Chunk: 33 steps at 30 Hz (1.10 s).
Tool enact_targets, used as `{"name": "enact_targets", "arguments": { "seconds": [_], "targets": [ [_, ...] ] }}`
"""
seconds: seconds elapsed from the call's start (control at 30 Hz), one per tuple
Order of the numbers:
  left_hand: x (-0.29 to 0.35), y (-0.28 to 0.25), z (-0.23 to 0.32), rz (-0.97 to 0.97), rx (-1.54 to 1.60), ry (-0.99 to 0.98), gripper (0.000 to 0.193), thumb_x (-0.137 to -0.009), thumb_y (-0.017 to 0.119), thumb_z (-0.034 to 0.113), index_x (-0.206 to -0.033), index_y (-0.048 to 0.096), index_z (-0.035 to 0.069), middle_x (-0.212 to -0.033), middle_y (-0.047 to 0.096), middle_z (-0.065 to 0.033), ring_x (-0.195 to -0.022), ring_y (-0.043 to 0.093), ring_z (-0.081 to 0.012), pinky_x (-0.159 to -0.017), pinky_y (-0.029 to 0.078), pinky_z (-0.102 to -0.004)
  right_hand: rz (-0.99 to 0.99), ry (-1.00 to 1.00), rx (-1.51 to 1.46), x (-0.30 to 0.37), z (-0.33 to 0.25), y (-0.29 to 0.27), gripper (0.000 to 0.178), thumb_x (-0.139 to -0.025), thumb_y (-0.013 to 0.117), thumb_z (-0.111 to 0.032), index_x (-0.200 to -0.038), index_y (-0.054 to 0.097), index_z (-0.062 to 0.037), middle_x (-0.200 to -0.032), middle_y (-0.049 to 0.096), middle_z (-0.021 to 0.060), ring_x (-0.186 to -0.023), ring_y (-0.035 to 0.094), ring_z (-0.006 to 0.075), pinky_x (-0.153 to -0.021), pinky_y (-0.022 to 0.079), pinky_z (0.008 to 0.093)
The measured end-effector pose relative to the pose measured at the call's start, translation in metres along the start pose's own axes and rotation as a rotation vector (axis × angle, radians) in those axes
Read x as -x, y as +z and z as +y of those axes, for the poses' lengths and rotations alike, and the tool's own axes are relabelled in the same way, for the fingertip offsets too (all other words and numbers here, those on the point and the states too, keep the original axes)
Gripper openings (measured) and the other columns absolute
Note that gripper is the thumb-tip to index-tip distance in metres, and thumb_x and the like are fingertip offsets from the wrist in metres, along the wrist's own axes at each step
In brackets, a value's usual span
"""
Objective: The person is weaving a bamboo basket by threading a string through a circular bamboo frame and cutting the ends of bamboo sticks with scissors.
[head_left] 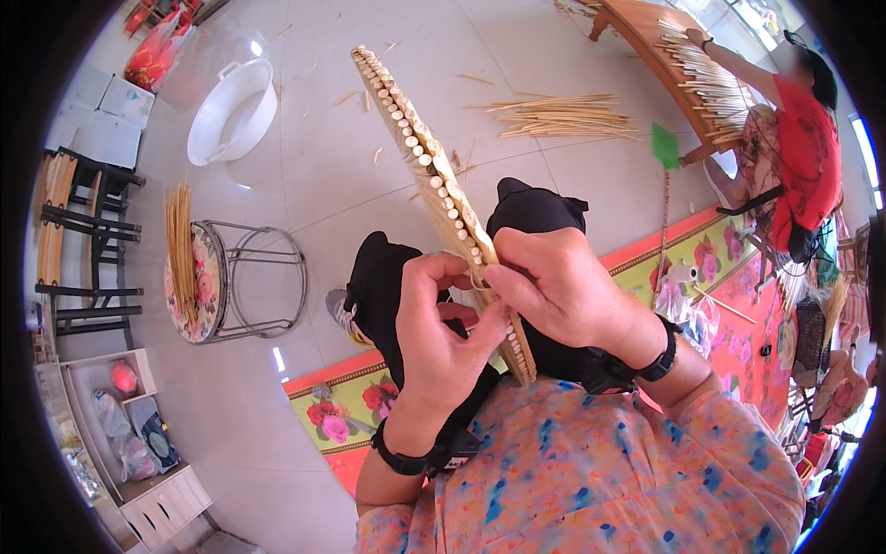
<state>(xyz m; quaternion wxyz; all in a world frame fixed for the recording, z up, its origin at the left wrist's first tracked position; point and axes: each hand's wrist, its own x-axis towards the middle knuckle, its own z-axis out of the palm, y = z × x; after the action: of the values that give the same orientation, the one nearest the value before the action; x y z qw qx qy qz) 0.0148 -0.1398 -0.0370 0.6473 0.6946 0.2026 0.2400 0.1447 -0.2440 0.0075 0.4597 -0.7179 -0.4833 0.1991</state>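
The bound stalk panel (425,148), in the head view, stands edge-on between the person's knees, its near end by the patterned shirt (572,462). The right hand (558,286) pinches its edge, fingers folded; the left hand (438,337) is curled at the same spot, though I cannot tell whether it grips. The step looks like close fingertip work along this edge; continuing calls for a steady panel and precise pinching.
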Motion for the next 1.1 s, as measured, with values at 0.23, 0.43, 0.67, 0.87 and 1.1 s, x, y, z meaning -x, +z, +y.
{"name": "enact_targets", "arguments": {
  "seconds": [0.23, 0.43, 0.67, 0.87, 1.1],
  "targets": [
    [-0.006, 0.009, -0.001, -0.02, -0.051, 0.029, 0.046, -0.075, 0.079, 0.006, -0.111, 0.05, 0.002, -0.106, 0.054, -0.0075, -0.09, 0.058, -0.0126, -0.06, 0.052, -0.0223, -0.001, 0.027, -0.043, 0.0, 0.002, -0.01, 0.019, -0.091, 0.06, -0.014, -0.081, 0.057, 0.0017, -0.062, 0.057, 0.0181, -0.056, 0.059, 0.0355, -0.053, 0.047, 0.0394],
    [-0.003, -0.035, 0.006, -0.014, -0.199, 0.167, 0.048, -0.079, 0.08, 0.015, -0.116, 0.052, 0.0, -0.105, 0.055, -0.0086, -0.09, 0.06, -0.0172, -0.067, 0.051, -0.0284, -0.007, 0.059, 0.094, -0.003, 0.0, -0.003, 0.018, -0.09, 0.062, -0.013, -0.081, 0.056, 0.0009, -0.063, 0.054, 0.018, -0.053, 0.053, 0.0321, -0.054, 0.046, 0.0376],
    [0.029, -0.193, -0.037, 0.483, -0.592, -0.12, 0.029, -0.092, 0.065, 0.014, -0.118, 0.059, 0.002, -0.097, 0.065, -0.0076, -0.082, 0.059, -0.0104, -0.074, 0.047, -0.0238, 0.088, 0.068, 0.12, 0.005, 0.014, -0.005, 0.022, -0.094, 0.05, -0.011, -0.104, 0.063, 0.0037, -0.067, 0.052, -0.0006, -0.064, 0.045, 0.0064, -0.058, 0.039, 0.0251],
    [0.193, -0.307, -0.222, 0.372, -0.992, -0.666, 0.041, -0.084, 0.069, 0.035, -0.107, 0.065, 0.001, -0.105, 0.067, -0.021, -0.094, 0.067, -0.0346, -0.079, 0.051, -0.0451, 0.039, 0.013, 0.031, 0.005, 0.029, -0.007, 0.038, -0.101, 0.045, -0.017, -0.123, 0.057, 0.0113, -0.106, 0.068, 0.0126, -0.095, 0.059, 0.0141, -0.087, 0.044, 0.0266],
    [0.361, -0.276, -0.348, 0.141, -0.957, -1.186, 0.037, -0.08, 0.071, 0.03, -0.102, 0.067, 0.001, -0.099, 0.069, -0.0236, -0.096, 0.067, -0.0394, -0.084, 0.053, -0.0466, 0.114, -0.013, 0.101, 0.007, 0.051, -0.016, 0.041, -0.103, 0.041, -0.019, -0.128, 0.055, 0.0112, -0.115, 0.066, 0.017, -0.104, 0.061, 0.0195, -0.094, 0.044, 0.0296]
  ]
}}
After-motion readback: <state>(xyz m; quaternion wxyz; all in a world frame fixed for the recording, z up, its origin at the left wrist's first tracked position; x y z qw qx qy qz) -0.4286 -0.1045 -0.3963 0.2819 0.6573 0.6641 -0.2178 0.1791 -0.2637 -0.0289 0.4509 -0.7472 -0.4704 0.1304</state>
